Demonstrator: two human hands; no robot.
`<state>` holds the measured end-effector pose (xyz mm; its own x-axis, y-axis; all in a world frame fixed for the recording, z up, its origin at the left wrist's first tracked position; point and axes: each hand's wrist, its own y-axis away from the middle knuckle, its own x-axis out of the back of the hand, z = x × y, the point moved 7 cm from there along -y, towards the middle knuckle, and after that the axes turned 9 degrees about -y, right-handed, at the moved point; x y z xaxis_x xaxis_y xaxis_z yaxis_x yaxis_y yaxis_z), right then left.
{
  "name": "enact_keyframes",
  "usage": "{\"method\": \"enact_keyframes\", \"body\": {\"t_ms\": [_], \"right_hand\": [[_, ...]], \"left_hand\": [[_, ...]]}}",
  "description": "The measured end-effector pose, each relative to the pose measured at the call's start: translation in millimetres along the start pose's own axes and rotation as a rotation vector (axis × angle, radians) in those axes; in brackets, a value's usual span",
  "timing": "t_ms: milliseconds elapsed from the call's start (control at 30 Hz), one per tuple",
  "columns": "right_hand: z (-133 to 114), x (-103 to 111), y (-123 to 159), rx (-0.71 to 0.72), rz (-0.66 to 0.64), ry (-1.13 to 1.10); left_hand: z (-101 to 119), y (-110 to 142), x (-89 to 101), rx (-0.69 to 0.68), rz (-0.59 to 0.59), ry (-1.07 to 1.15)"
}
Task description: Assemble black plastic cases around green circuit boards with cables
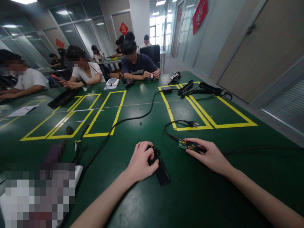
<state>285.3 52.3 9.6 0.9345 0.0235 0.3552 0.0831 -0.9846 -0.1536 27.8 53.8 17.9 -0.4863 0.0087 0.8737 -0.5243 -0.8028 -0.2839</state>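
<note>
My left hand [142, 161] rests low over the green tabletop, its fingers curled round a dark plastic piece [155, 152]. Against it lies an oblong black plastic shell [163, 173], close to my left thumb. Further right, my right hand [209, 155] pinches a small green circuit board [182, 145] that carries copper-coloured coils. A short black cord [167, 132] runs from the board's left end and loops up to a power plug [193, 123] lying on the table. Black material shows between the right fingers; its exact shape is partly covered.
Yellow tape rectangles [194, 128] mark the green table [133, 202]. A long black cable [133, 118] crosses it to black tool-like parts [201, 89]. Across the table, a person in dark blue [140, 65] handles a small white part near a drill [129, 83]. Two more people sit left.
</note>
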Motion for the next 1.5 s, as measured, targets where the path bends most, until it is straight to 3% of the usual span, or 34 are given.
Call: {"method": "enact_keyframes", "body": {"t_ms": [433, 633, 733, 867, 967, 1200, 1333, 1500], "right_hand": [[3, -1, 1, 0.01, -0.014, 0.03], [-15, -21, 7, 0.119, -0.111, 0.022], [-23, -36, 8, 0.194, -0.169, 0.032], [-35, -50, -4, 0.233, -0.196, 0.027], [-51, -63, -17, 0.307, -0.232, 0.04], [-72, -90, -28, 0.485, -0.357, 0.12], [-65, -85, -31, 0.54, -0.282, 0.184], [-45, -58, -28, 0.524, -0.222, 0.324]], "left_hand": [[0, 1, -7.6, -0.075, -0.102, 0.009], [8, 0, -8.5, -0.141, -0.17, -0.034], [8, 1, -1.5, -0.129, -0.09, 0.027], [-5, 1, 19.1, -0.005, 0.16, 0.086], [-5, 1, 28.8, -0.054, 0.247, 0.043], [-6, -6, 32.7, -0.173, 0.21, -0.048], [-15, -10, 31.1, -0.175, 0.111, -0.075], [-24, -9, 34.5, -0.188, 0.032, -0.149]]}}
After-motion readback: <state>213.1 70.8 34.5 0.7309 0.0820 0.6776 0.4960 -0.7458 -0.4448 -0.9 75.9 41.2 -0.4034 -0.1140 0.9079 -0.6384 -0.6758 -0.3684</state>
